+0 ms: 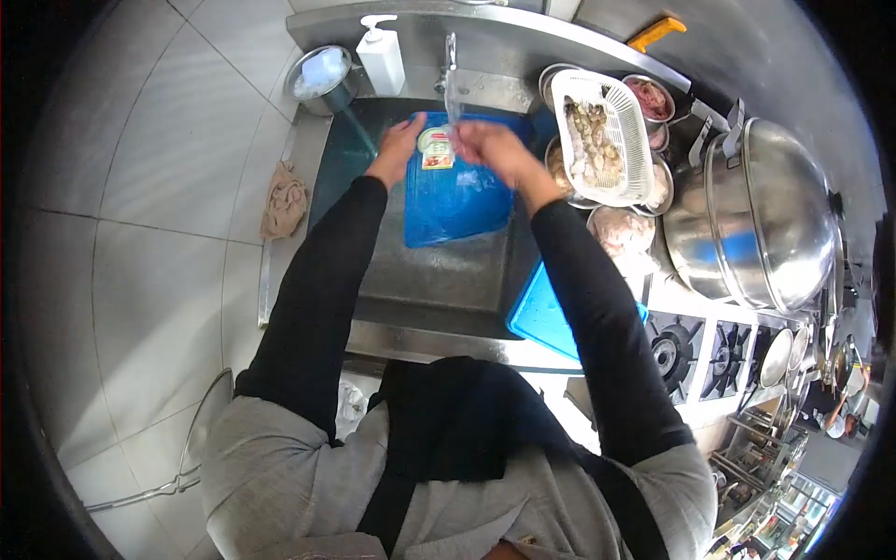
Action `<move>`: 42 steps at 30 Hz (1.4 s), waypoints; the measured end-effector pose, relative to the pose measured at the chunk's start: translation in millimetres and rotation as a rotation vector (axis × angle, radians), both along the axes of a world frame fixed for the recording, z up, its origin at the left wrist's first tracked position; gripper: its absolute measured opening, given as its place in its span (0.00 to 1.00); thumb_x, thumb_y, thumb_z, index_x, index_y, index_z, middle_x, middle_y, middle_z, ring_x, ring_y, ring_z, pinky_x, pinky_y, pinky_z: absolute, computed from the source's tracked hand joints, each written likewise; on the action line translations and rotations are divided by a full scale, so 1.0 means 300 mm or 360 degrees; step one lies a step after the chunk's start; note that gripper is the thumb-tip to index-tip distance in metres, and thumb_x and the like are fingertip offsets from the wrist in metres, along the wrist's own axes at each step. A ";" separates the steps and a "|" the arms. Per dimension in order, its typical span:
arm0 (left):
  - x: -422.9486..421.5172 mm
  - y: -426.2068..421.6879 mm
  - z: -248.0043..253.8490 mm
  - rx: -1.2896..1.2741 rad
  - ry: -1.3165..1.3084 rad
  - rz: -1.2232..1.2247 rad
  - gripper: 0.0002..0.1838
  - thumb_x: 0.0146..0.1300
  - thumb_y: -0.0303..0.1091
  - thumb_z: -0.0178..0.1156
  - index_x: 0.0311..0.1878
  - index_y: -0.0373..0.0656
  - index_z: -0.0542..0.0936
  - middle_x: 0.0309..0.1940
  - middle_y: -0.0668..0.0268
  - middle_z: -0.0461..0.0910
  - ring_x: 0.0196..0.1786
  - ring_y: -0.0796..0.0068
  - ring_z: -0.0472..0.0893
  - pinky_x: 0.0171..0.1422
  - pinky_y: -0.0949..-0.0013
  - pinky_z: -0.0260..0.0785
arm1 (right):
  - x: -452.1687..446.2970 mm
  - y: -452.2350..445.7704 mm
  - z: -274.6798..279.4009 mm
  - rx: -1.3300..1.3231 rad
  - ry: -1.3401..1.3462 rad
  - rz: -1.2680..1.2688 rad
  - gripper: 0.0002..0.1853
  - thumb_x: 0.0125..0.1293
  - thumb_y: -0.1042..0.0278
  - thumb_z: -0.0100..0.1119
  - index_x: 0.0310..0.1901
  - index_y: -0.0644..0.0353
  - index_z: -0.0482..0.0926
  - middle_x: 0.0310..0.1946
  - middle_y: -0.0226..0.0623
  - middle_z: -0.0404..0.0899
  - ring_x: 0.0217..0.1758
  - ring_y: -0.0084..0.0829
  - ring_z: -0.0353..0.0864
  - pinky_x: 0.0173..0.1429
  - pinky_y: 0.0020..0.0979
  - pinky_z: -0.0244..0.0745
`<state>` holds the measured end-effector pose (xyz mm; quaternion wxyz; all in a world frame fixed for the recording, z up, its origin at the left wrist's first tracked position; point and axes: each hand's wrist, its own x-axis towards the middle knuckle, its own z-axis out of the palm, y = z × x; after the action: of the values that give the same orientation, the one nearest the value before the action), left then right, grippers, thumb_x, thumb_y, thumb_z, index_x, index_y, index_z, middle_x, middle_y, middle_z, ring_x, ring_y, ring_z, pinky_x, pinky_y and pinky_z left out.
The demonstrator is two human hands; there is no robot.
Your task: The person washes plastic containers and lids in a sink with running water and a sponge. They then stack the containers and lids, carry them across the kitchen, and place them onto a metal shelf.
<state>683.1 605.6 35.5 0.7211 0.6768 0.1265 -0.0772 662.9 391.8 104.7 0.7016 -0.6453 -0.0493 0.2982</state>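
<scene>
One blue panel (457, 210) sits in the sink (429, 280) below the tap (452, 56), probably so water reaches it; my left hand (399, 151) closes on its upper left edge, likely steadying. It looks glossy, with a printed label (437, 161). My right hand (493, 149) curls beside that; I can't tell whether it grips anything.

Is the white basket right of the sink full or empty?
The white basket is partly filled: pieces of food lie inside, with bare basket showing beside them.
</scene>
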 end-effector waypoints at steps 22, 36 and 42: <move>-0.009 0.143 0.027 -0.0776 0.0864 0.0157 0.41 0.60 0.57 0.66 0.69 0.46 0.63 0.65 0.56 0.65 0.68 0.54 0.66 0.63 0.41 0.65 | -0.272 0.123 0.005 -0.1359 -0.1343 0.0416 0.23 0.64 0.69 0.54 0.62 0.55 0.74 0.39 0.53 0.83 0.43 0.57 0.82 0.50 0.54 0.76; -0.057 0.010 -0.121 0.0241 -0.0146 -0.0604 0.28 0.73 0.52 0.53 0.61 0.36 0.74 0.52 0.64 0.80 0.53 0.74 0.78 0.59 0.68 0.70 | 0.055 0.010 0.060 0.0294 0.0268 -0.0280 0.17 0.74 0.62 0.51 0.57 0.63 0.76 0.46 0.35 0.82 0.49 0.29 0.81 0.57 0.31 0.76; -0.310 0.233 -0.315 -0.0542 0.0332 0.0010 0.39 0.71 0.52 0.56 0.76 0.40 0.55 0.72 0.63 0.63 0.74 0.70 0.59 0.78 0.62 0.45 | 0.270 0.209 0.004 -0.0736 -0.0933 0.0341 0.33 0.63 0.45 0.63 0.62 0.63 0.73 0.58 0.44 0.79 0.59 0.45 0.79 0.61 0.43 0.75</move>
<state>590.2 675.4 -58.9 0.8085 0.5329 0.1877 -0.1649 743.8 454.5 105.9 0.4586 -0.8355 -0.2463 0.1758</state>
